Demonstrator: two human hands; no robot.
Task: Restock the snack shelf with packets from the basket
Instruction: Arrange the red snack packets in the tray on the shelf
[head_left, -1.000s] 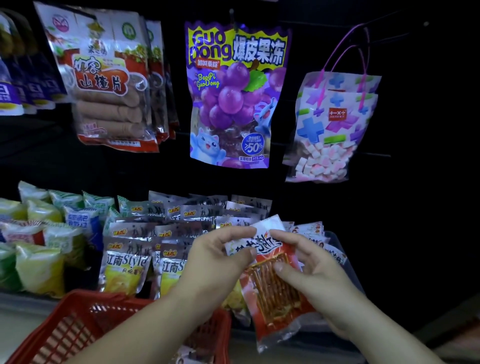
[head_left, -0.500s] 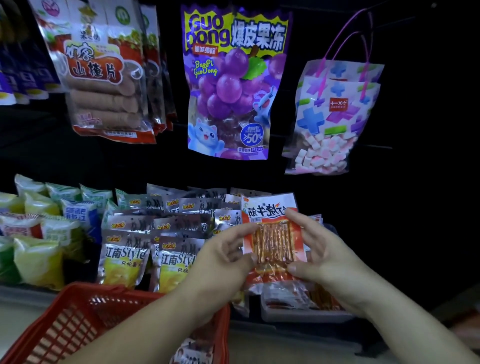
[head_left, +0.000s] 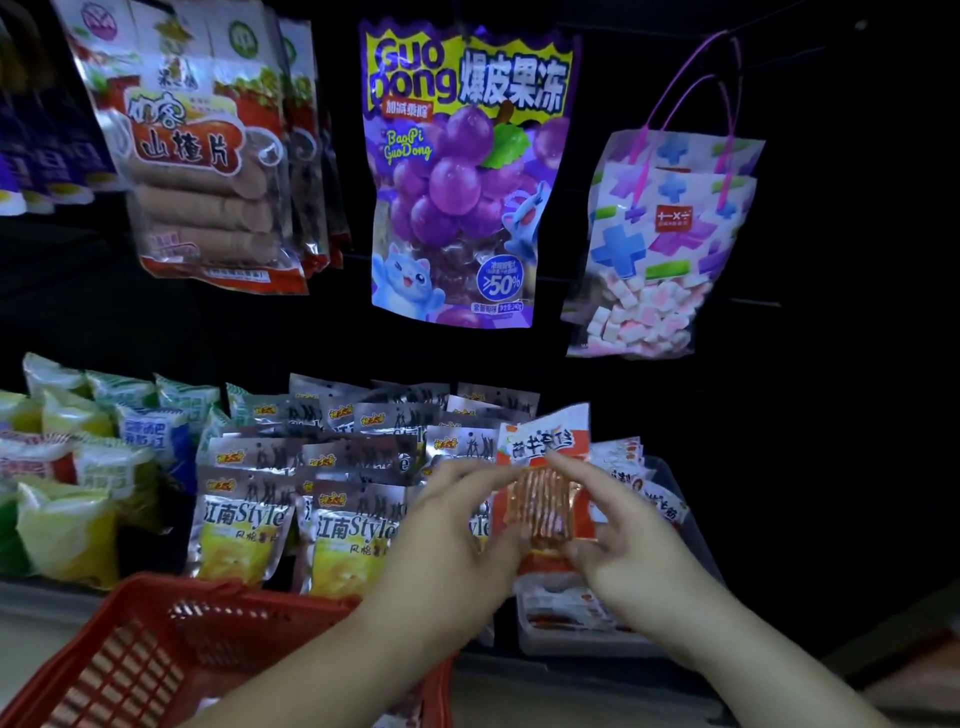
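Holding the red packet (head_left: 545, 499) above the clear tray (head_left: 582, 642).
Left of the tray, your basket (head_left: 156, 649) sits; your left hand (head_left: 457, 525) and right hand (head_left: 623, 545) both pinch the packet's edges. Release too high and it slumps outside the tray.

shop, hanging snack bags (head_left: 462, 176), stocked shelf packets (head_left: 244, 519)

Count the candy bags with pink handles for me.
2, both hanging at upper right: the front bag, and a back bag peeking above it. More may hide behind.
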